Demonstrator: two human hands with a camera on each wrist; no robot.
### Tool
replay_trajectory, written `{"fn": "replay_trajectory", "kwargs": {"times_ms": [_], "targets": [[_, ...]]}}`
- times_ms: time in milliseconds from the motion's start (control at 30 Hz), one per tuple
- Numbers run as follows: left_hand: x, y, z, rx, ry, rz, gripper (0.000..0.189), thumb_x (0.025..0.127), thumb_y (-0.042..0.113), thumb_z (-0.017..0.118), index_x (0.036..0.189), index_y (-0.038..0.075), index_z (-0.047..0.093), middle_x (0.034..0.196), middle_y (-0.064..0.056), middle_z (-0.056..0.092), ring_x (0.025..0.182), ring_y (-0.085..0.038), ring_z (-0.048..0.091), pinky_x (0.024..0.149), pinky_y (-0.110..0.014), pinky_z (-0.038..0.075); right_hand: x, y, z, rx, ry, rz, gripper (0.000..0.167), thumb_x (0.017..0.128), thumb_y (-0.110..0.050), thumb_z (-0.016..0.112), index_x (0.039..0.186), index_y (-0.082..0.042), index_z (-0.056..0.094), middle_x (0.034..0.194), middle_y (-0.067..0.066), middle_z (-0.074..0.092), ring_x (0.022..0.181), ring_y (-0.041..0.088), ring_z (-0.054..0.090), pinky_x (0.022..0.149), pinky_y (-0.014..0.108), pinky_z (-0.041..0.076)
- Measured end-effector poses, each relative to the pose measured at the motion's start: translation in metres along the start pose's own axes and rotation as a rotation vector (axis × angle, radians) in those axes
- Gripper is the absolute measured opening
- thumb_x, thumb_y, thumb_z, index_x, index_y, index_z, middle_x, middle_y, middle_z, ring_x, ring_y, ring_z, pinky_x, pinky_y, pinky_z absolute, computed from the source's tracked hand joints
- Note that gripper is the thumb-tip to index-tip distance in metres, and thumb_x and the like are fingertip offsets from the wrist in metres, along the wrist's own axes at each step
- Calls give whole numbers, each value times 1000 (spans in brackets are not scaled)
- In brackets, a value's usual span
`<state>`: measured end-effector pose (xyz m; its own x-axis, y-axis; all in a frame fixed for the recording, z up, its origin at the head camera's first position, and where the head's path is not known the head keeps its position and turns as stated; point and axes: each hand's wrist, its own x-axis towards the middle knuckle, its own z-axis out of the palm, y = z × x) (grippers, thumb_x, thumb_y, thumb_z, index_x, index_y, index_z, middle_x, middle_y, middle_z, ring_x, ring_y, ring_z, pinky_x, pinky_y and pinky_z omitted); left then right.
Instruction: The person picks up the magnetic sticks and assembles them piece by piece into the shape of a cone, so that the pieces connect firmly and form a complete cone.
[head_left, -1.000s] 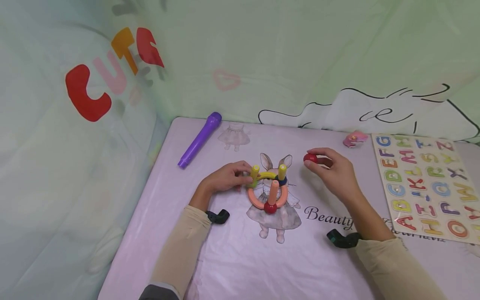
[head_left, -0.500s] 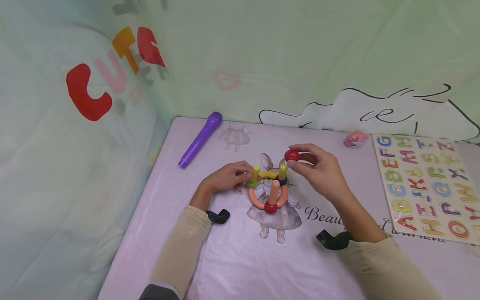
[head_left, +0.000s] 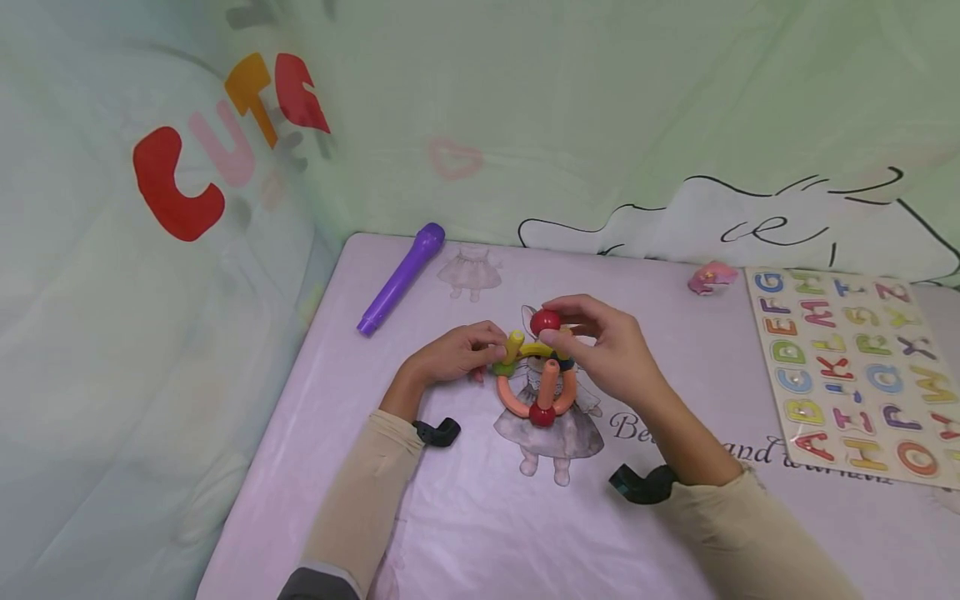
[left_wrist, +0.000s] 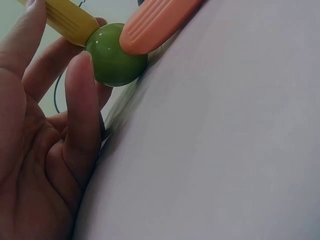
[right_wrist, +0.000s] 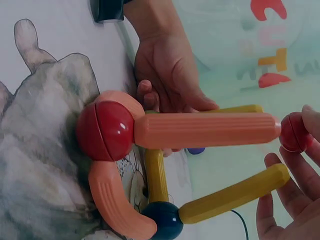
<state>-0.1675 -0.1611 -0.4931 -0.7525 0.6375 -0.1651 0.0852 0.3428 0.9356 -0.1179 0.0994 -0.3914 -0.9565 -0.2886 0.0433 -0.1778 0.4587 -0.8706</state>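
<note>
A ring of curved orange and yellow rods lies on the table, joined by a lower red ball, a blue ball and a green ball. From these balls stand an orange rod, a right yellow rod and a left yellow rod. My left hand pinches the left yellow rod low down, its fingers around the green ball. Above the ring, my right hand holds another red ball between thumb and fingers, partly covering the right yellow rod in the head view.
A purple toy microphone lies at the back left. Towards the back right is a small pink object, beside an alphabet board. Fabric walls rise behind and left of the table.
My right hand has carried the red ball leftward, from right of the ring to above it. The left hand stays at the left yellow rod, which tilts slightly more to the right.
</note>
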Motion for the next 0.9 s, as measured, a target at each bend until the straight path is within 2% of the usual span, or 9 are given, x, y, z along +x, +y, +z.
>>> {"fn": "replay_trajectory", "kwargs": {"times_ms": [100, 200, 433, 667, 733, 800, 900], "targets": [[0, 0, 0, -4, 1, 0, 22, 104, 24, 61, 115, 10, 73, 121, -4, 59, 73, -13, 60, 66, -26, 56, 1, 1, 3, 5, -8, -12, 38, 95, -30, 74, 130, -17, 66, 123, 6, 71, 116, 29, 66, 95, 48, 56], [0, -1, 1, -9, 2, 1, 20, 103, 25, 63, 114, 11, 73, 119, -3, 59, 72, -13, 60, 65, -26, 55, 2, 2, 6, 8, -13, -26, 38, 95, -29, 75, 129, -17, 66, 124, 6, 71, 117, 29, 65, 95, 51, 55], [1, -2, 0, -31, 1, -2, 19, 101, 25, 65, 112, 12, 73, 119, -3, 59, 70, -14, 59, 65, -27, 55, 3, 4, 11, 6, -19, -41, 37, 95, -28, 75, 129, -19, 66, 123, 4, 72, 117, 28, 63, 91, 47, 51], [1, -2, 0, -28, 1, -4, 20, 101, 27, 66, 114, 14, 73, 119, -1, 60, 71, -14, 60, 66, -29, 56, 2, 3, 12, -5, -30, -36, 37, 95, -30, 75, 129, -20, 67, 123, 3, 71, 108, 25, 62, 78, 39, 52], [1, -2, 1, -24, 3, -3, 20, 101, 28, 66, 114, 15, 74, 119, 0, 60, 71, -14, 60, 66, -29, 56, 2, 3, 12, -2, -33, -35, 37, 95, -31, 75, 129, -21, 67, 124, 3, 71, 109, 26, 63, 80, 40, 53], [1, -3, 1, -22, 3, -1, 21, 101, 29, 66, 114, 15, 74, 119, 0, 60, 71, -14, 60, 66, -29, 56, 2, 4, 11, 2, -40, -38, 38, 95, -31, 75, 130, -20, 66, 125, 4, 71, 114, 26, 63, 89, 46, 54], [1, -4, 1, -19, 5, 0, 21, 101, 28, 66, 115, 15, 74, 119, 0, 60, 71, -14, 59, 66, -27, 56, 2, 7, 8, 9, -60, -30, 41, 95, -32, 74, 133, -19, 64, 128, 4, 69, 122, 25, 61, 103, 54, 50]]}}
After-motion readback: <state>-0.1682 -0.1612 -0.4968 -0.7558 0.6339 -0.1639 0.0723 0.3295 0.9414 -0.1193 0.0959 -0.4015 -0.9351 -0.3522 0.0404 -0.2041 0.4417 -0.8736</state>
